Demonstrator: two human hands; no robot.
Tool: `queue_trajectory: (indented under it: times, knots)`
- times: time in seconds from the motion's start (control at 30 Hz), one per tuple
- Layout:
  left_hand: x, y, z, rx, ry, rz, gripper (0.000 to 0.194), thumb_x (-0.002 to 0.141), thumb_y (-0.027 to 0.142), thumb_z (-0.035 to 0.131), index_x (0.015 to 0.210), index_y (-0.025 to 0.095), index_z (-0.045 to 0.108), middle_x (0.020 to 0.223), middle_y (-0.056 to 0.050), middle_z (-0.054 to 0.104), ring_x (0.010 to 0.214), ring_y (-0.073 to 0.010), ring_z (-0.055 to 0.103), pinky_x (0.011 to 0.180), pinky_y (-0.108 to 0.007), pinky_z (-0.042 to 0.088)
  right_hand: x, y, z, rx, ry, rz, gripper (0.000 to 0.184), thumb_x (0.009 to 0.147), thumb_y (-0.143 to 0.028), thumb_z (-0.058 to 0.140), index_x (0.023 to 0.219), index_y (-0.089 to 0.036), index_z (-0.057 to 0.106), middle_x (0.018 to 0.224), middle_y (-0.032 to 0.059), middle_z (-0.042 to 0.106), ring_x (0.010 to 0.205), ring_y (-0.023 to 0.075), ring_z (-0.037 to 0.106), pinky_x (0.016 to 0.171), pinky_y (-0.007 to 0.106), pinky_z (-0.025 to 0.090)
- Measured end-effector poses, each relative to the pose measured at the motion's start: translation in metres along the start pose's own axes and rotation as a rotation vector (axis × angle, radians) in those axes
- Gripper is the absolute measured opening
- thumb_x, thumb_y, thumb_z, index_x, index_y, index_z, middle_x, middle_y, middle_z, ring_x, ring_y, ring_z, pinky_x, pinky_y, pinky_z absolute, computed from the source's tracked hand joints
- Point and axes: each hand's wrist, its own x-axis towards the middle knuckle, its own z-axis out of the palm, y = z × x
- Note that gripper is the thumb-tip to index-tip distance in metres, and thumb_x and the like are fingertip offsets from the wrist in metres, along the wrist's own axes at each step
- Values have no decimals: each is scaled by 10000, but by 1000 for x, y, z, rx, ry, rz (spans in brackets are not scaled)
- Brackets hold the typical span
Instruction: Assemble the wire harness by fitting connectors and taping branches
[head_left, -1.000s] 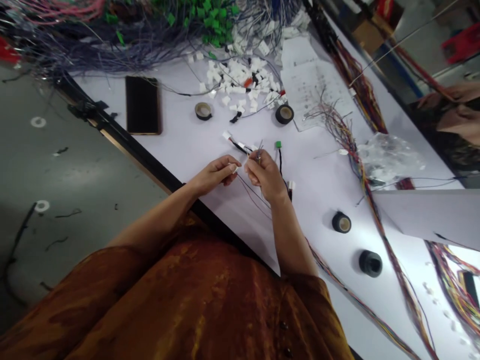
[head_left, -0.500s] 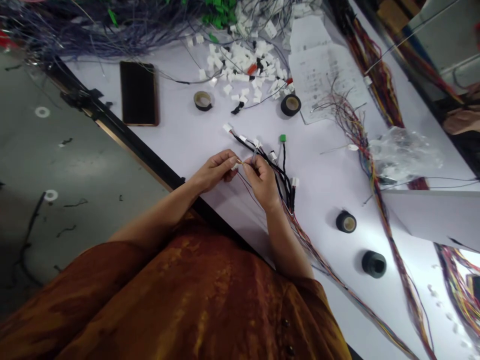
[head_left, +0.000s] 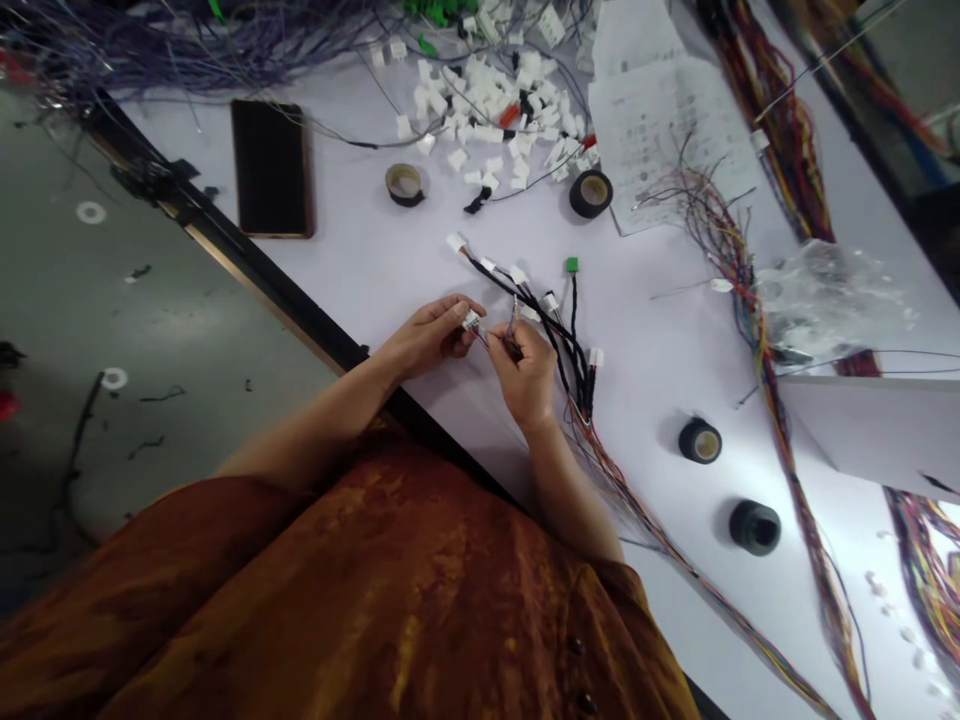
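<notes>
Between the thumb and fingers of my left hand (head_left: 439,335) is a small white connector (head_left: 471,320), with thin wires at its right side. My right hand (head_left: 526,370) is closed on thin wires (head_left: 514,318) just right of the connector; their ends poke up past the fingers. Beyond and beside my right hand lies a wire harness (head_left: 559,330) with black-taped branches, ending in white connectors and a green connector (head_left: 572,265). Its loose coloured wires (head_left: 645,515) run off toward the lower right.
A phone (head_left: 272,170) lies at the left. Farther back are a pile of white connectors (head_left: 499,110), a tape roll (head_left: 591,193) and printed sheets (head_left: 660,120). More black tape (head_left: 700,440) stands at the right, near a long wire bundle (head_left: 780,440) and a clear plastic bag (head_left: 825,300).
The white connector now shows more plainly in my left fingertips. My right fingers have drawn slightly away from it, with wire ends showing above them. The view has shifted a little.
</notes>
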Motion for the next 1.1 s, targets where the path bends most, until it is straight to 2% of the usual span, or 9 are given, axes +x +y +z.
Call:
queue_trajectory:
  times: [0.27,0.43,0.6,0.73,0.93,1.0,1.1]
  knots:
    - [-1,1,-4,279,11,132,437,823,546,734,955,144,624,592,35,539,496,-57,475,489,-173,371,-3,4,6,-45,9,-16,172,923,-266,561,760,-215,549,721,-18,555,656,117,481,658,279,409]
    - [-2,2,-4,429,-8,178,453,842,591,685,934,154,603,575,46,498,481,-59,448,467,-178,346,-6,8,11,-38,31,-59,198,920,-238,567,732,-218,509,697,-25,531,642,115,474,644,277,401]
    - [-1,-3,-8,564,-59,205,407,900,563,622,947,159,598,586,36,504,477,-67,447,445,-181,325,-9,11,13,-27,54,-75,207,927,-249,559,728,-213,516,689,-26,537,639,111,477,641,269,407]
    - [0,-8,-10,633,-66,261,319,950,478,563,957,160,585,595,36,511,481,-71,441,460,-186,340,-8,12,14,43,16,18,204,912,-275,567,725,-207,524,681,-32,525,631,103,460,646,265,407]
    - [-3,-14,-6,731,9,404,213,970,356,530,980,159,611,652,22,554,570,-91,499,551,-211,398,-5,14,7,350,-133,344,199,881,-360,600,766,-200,567,617,-60,437,555,84,363,531,238,326]
    - [-5,-14,-4,744,22,415,217,966,357,538,979,159,626,669,15,562,595,-96,511,577,-219,409,-3,14,5,384,-145,374,186,865,-342,608,756,-196,568,615,-61,431,551,79,355,524,235,317]
    - [-6,-13,-2,740,20,374,221,935,370,593,942,157,653,691,0,576,620,-102,521,605,-226,417,-1,13,4,365,-148,346,161,839,-297,621,730,-188,571,641,-53,464,582,79,387,558,235,351]
